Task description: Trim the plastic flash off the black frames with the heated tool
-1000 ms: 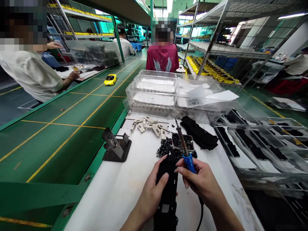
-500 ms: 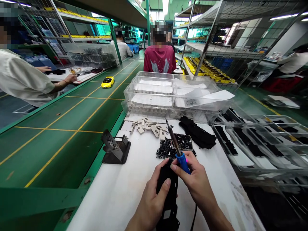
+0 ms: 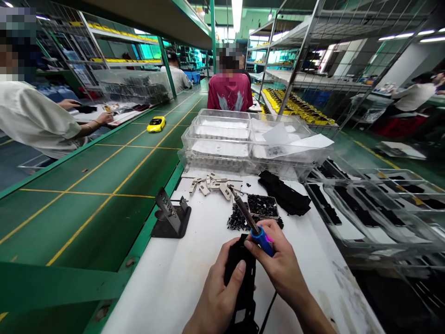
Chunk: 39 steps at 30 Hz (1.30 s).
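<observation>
Near, centre: left hand — fingers wrapped round a long black plastic frame, which rests on a white workbench. Right hand — fingers closed on a blue-handled soldering iron, its tip angled far-left, just beside pale metal clips. Between: loose black plastic scraps, a shallow metal tray of black pieces. Left: a black metal iron stand. Far: stacked clear plastic trays.
</observation>
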{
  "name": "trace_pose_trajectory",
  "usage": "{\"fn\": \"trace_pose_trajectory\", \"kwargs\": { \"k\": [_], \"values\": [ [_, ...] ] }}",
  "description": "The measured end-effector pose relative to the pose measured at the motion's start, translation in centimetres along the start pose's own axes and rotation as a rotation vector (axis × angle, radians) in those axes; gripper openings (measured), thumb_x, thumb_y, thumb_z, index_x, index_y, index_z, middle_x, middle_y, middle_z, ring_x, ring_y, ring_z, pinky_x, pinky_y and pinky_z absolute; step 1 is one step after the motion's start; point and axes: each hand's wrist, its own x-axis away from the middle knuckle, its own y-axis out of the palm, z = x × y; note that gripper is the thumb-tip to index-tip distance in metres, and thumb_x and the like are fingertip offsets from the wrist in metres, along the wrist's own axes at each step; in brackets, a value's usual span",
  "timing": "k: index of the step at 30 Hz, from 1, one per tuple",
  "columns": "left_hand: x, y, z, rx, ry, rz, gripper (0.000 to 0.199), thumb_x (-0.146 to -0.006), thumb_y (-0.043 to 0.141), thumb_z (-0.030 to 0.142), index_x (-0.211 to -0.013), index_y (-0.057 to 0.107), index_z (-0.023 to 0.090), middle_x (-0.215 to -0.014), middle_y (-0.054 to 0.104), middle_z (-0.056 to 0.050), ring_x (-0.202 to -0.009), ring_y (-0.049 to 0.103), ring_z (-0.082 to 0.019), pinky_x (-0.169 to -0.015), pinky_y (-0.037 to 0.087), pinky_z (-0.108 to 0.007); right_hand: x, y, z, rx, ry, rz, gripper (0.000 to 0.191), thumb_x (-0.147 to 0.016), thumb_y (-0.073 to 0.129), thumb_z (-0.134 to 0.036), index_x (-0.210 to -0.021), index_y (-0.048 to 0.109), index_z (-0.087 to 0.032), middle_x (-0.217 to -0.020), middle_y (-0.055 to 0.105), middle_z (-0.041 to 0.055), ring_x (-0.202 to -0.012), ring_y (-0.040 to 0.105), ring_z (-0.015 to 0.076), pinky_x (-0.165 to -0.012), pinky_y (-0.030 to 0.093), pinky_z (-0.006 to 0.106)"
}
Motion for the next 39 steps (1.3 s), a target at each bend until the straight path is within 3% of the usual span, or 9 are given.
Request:
{"fn": "trace_pose_trajectory", "kwargs": {
  "k": [2,7,12,20,23,27,34,39],
  "values": [
    [-0.1,-0.2,0.1,-0.063,0.024,-0.028,0.048,-0.091,0.055,0.051,-0.130,0.045,0.024,-0.081,0.063,-0.002,-0.068,0.066,-0.020,-0.058,0.054,-0.029,0.2,0.2,0.0,0.010,-0.022,-0.011,0.016,-0.092,0.060,-0.035,-0.084,0.061,-0.021,-0.098,0.053,0.0041,-0.090,0.055,0.0192,-0.079,0.046,0.029],
    [-0.4,-0.9,0.4,-0.306,0.210,0.012,0.033,-0.097,0.047,0.045,-0.121,0.050,0.023,-0.083,0.061,0.000,-0.089,0.061,-0.020,-0.083,0.050,-0.031,0.6,0.9,-0.1,-0.015,-0.037,0.003,0.015,-0.095,0.056,-0.033,-0.086,0.058,-0.021,-0.098,0.050,0.0031,-0.086,0.054,0.0170,-0.076,0.044,0.027],
    [-0.7,-0.9,0.5,-0.359,0.175,0.015,0.032,-0.098,0.043,0.047,-0.120,0.048,0.024,-0.065,0.052,0.004,-0.095,0.061,-0.022,-0.082,0.048,-0.030,0.9,1.5,0.2,-0.025,-0.061,0.037,0.014,-0.096,0.056,-0.032,-0.085,0.058,-0.022,-0.097,0.048,0.0024,-0.085,0.053,0.0159,-0.075,0.044,0.026],
    [-0.6,-1.2,1.0,-0.493,0.156,0.018,0.032,-0.098,0.043,0.044,-0.125,0.048,0.026,-0.078,0.066,0.002,-0.082,0.064,-0.019,-0.077,0.047,-0.029,1.4,2.5,0.7,-0.049,-0.009,0.046,0.011,-0.095,0.055,-0.031,-0.088,0.058,-0.023,-0.099,0.049,0.0026,-0.087,0.053,0.0168,-0.077,0.044,0.027],
    [-0.7,-1.3,1.0,-0.493,0.194,0.013,0.035,-0.099,0.041,0.042,-0.130,0.048,0.027,-0.102,0.071,0.000,-0.079,0.063,-0.016,-0.084,0.047,-0.029,1.4,2.5,0.6,-0.050,-0.013,0.041,0.009,-0.095,0.055,-0.029,-0.090,0.060,-0.023,-0.099,0.050,0.0027,-0.089,0.054,0.0172,-0.079,0.044,0.027],
    [-0.9,-1.3,1.0,-0.489,0.223,0.013,0.036,-0.100,0.041,0.041,-0.133,0.049,0.028,-0.124,0.068,-0.001,-0.095,0.064,-0.017,-0.091,0.046,-0.027,1.2,2.2,0.4,-0.053,-0.004,0.023,0.008,-0.094,0.056,-0.029,-0.091,0.061,-0.023,-0.100,0.051,0.0029,-0.092,0.055,0.0179,-0.083,0.044,0.028],
    [-0.7,-1.3,1.1,-0.499,0.201,0.010,0.040,-0.100,0.041,0.042,-0.137,0.045,0.028,-0.125,0.068,-0.001,-0.101,0.066,-0.018,-0.084,0.049,-0.026,0.9,1.4,-0.3,-0.040,0.038,-0.057,0.011,-0.094,0.054,-0.030,-0.088,0.059,-0.021,-0.099,0.052,0.0030,-0.089,0.055,0.0174,-0.078,0.044,0.028],
    [-0.7,-1.4,1.1,-0.524,0.184,0.000,0.040,-0.101,0.039,0.041,-0.138,0.045,0.029,-0.128,0.067,-0.001,-0.099,0.066,-0.018,-0.089,0.048,-0.028,0.5,1.0,-0.8,-0.019,0.060,-0.137,0.013,-0.093,0.055,-0.026,-0.082,0.058,-0.021,-0.096,0.051,0.0021,-0.084,0.054,0.0166,-0.073,0.044,0.029]
  ]
}}
